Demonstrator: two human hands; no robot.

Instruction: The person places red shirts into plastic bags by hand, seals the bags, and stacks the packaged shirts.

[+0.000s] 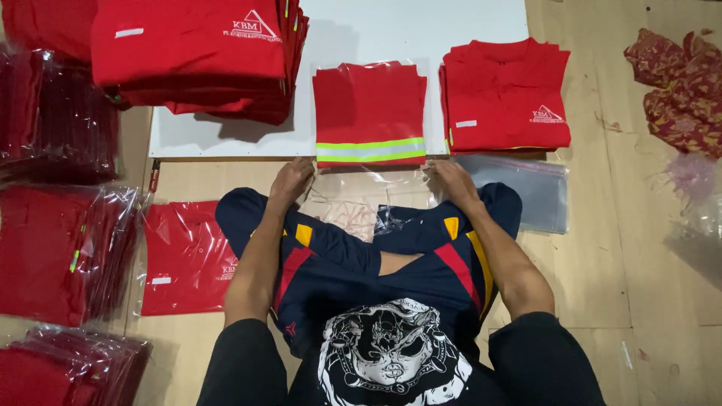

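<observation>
1. The floor [617,263] is pale wooden board with visible seams and a few small marks.
2. A white board [391,30] lies flat on the floor at the top of the view.
3. Stacks of folded red shirts [188,53] rest on the board and cast soft shadows.
4. Bagged red shirts [60,248] are piled along the left edge.
5. A patterned red cloth [677,86] lies crumpled at the upper right.
6. Light is even and comes from above.

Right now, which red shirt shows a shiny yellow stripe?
The folded red shirt in clear plastic between both hands, on the white board. The stacks beside it show only plain red with small white marks.
</observation>
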